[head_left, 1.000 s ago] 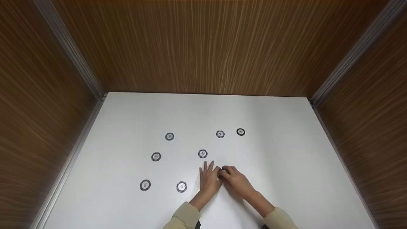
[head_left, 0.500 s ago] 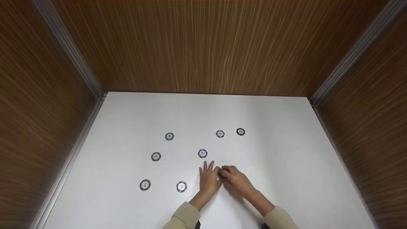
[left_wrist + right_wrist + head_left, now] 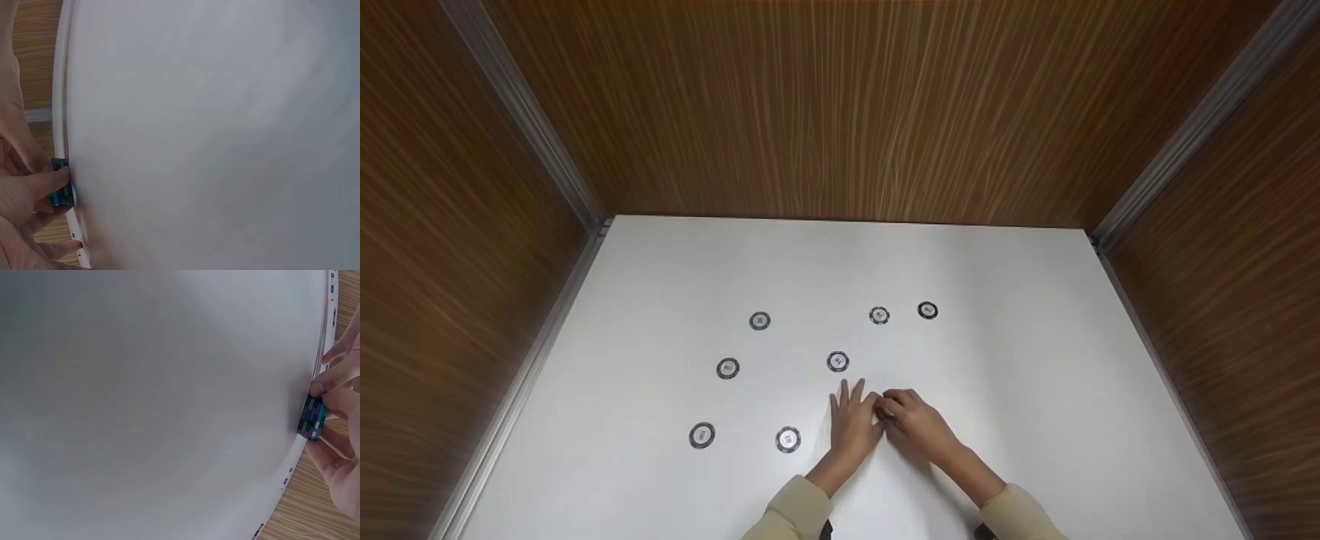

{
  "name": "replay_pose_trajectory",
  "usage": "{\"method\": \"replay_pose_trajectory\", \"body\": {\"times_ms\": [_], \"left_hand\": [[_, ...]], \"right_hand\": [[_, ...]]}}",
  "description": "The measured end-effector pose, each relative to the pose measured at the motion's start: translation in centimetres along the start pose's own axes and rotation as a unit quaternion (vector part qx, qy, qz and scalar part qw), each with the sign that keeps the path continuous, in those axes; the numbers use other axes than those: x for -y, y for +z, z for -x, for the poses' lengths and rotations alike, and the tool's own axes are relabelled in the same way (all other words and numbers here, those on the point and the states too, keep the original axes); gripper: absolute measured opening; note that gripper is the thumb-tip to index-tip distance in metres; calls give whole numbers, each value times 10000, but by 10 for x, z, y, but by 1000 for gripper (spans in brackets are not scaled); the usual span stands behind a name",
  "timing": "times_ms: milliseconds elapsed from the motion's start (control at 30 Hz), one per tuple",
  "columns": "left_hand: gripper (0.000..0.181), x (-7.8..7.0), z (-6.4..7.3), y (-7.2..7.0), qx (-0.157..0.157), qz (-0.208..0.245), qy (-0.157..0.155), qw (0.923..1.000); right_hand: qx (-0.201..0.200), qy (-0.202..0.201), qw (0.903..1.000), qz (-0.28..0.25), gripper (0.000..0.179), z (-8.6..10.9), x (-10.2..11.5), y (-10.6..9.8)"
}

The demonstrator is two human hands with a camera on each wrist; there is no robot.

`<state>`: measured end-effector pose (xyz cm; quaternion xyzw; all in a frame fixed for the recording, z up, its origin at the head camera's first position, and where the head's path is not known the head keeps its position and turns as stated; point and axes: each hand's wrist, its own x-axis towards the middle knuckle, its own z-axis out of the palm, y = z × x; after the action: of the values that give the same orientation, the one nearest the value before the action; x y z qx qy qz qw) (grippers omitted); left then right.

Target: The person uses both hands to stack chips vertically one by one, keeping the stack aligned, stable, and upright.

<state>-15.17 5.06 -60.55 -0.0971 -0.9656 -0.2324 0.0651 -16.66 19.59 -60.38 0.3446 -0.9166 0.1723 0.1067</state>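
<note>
A short stack of poker chips (image 3: 312,417) stands on the white table between both hands, its striped edges showing in the wrist views. My left hand (image 3: 855,426) pinches it from the left with thumb and index finger, while the other fingers spread straight over the tabletop. From the right, my right hand (image 3: 921,427) curls its fingers round the same stack. In the head view the hands cover most of the stack, so the number of chips cannot be read there.
Several single chips lie flat and apart: one chip (image 3: 838,361) just beyond the left fingertips, another chip (image 3: 788,439) left of the left wrist, others farther off. Wood-grain panels (image 3: 840,112) enclose the white table (image 3: 1035,337) at the back and sides.
The right hand's fingers have shifted slightly on the stack. The left hand and the loose chips stay where they were.
</note>
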Motion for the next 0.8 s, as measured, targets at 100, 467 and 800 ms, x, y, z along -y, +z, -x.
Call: {"method": "replay_pose_trajectory", "body": {"times_ms": [100,467,800], "left_hand": [[38,0,0,-1,-18,-14,30,10000],[38,-1,-1,0,115,-10,-70,9999],[37,-1,-1,-1,74,-74,-74,9999]], "right_hand": [[7,48,10000,-61,33,0,0,0],[28,-98,9999,-21,32,-2,-3,0],[-37,119,9994,-321,32,-2,-4,-3]]}}
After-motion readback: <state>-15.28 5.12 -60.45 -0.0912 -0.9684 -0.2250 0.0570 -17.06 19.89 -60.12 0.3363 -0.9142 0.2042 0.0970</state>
